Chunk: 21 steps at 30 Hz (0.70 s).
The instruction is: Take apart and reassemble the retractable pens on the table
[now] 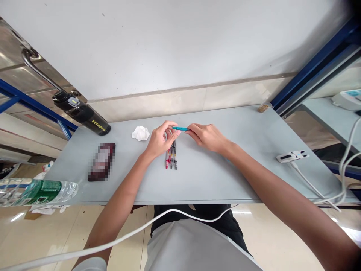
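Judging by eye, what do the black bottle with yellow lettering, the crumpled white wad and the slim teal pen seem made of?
Black bottle: probably glossy plastic; its dark wall looks partly see-through.
White wad: matte tissue paper, likely; soft creases.
Teal pen: perhaps smooth plastic, from its even colour; too small to be sure.

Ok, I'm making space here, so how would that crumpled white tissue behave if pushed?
The tissue would probably shift easily, as it looks thin and light. It's likely floppy, given its soft creases. Rolling seems unlikely, since it lies spread on the table.
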Each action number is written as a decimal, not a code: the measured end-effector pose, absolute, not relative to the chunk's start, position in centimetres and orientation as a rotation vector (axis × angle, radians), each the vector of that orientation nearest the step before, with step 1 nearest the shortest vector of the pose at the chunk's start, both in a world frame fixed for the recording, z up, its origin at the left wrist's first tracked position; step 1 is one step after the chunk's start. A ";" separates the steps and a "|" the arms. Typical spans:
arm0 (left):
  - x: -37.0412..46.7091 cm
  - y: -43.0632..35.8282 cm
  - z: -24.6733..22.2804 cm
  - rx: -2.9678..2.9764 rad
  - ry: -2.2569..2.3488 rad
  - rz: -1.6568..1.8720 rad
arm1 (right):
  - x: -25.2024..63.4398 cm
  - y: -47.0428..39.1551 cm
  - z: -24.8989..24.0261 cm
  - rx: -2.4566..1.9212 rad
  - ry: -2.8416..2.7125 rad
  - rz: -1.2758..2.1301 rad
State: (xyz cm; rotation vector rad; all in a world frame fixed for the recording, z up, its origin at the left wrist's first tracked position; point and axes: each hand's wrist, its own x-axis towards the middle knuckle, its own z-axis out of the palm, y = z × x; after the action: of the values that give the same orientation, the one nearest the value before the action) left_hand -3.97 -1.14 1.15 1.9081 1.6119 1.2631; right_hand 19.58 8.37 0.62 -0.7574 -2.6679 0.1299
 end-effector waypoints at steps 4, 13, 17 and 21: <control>-4.1 -1.2 1.0 2.011 1.636 1.236 | 19.7 8.5 0.6 -0.731 -2.664 0.157; -4.5 -1.2 1.3 2.032 1.620 1.253 | 19.8 8.6 0.5 -0.667 -2.661 0.198; -4.3 -1.5 1.5 2.070 1.637 1.177 | 19.7 8.4 0.5 -0.649 -2.676 0.220; -4.4 -1.6 1.6 1.990 1.666 1.179 | 19.7 8.3 0.6 -0.643 -2.694 0.238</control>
State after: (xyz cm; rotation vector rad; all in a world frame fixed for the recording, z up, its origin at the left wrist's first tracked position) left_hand -4.39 -1.57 1.65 1.9898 1.6660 1.1789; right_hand 19.71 8.28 0.58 -0.6435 -2.6937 0.2384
